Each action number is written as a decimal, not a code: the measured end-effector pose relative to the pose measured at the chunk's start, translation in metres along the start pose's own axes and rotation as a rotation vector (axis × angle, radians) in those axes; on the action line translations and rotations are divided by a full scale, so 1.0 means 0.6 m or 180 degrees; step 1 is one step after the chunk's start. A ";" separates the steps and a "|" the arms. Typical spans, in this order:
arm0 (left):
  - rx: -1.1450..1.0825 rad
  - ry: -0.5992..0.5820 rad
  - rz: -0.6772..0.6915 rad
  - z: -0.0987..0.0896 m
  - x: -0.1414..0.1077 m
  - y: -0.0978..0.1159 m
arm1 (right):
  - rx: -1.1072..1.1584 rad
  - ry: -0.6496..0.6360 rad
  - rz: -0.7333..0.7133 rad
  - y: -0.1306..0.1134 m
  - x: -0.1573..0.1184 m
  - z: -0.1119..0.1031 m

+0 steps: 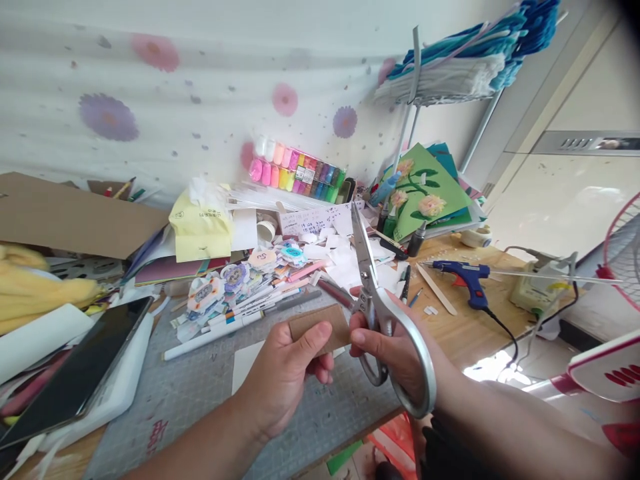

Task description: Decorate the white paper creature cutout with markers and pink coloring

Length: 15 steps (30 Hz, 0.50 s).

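My left hand (290,370) pinches a small rectangle of brown cardboard (330,325) between thumb and fingers, above the grey cutting mat (200,400). Large silver scissors (369,283) are in my right hand (395,347), blades pointing up and away from me, nearly closed. The thumb and fingers wrap around the handles near the pivot, and the fingertips come close to the cardboard's right edge; I cannot tell whether they touch it. A sheet of white paper (244,363) lies on the mat, partly hidden behind my left hand.
Paper cut-outs (235,277) and markers (215,337) pile up behind the mat. A blue glue gun (465,277) lies to the right, its cord running off the table. At left are a tablet (80,367) and a cardboard sheet (75,213). A pink-rimmed fan (623,240) stands far right.
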State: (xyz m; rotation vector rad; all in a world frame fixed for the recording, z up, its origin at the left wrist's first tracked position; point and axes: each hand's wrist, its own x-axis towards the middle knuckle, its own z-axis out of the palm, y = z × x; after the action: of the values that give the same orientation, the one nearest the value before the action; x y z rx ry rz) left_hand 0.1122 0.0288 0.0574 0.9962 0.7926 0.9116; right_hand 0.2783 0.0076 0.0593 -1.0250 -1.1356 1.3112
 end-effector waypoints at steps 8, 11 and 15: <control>-0.0103 0.0038 -0.0053 0.004 -0.003 -0.004 | 0.0179 0.0031 0.0065 0.005 0.003 0.006; -0.0126 0.0098 -0.0067 0.006 -0.002 -0.004 | 0.0213 0.0006 0.0026 0.007 0.004 0.007; -0.0101 0.0156 0.0081 0.006 -0.003 -0.003 | 0.0008 0.0022 -0.0067 0.012 0.001 0.001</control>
State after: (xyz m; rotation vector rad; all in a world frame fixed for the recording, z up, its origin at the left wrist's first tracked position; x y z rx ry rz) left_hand 0.1153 0.0255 0.0572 0.9612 0.8058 0.9707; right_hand 0.2763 0.0082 0.0524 -1.0124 -1.1364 1.2913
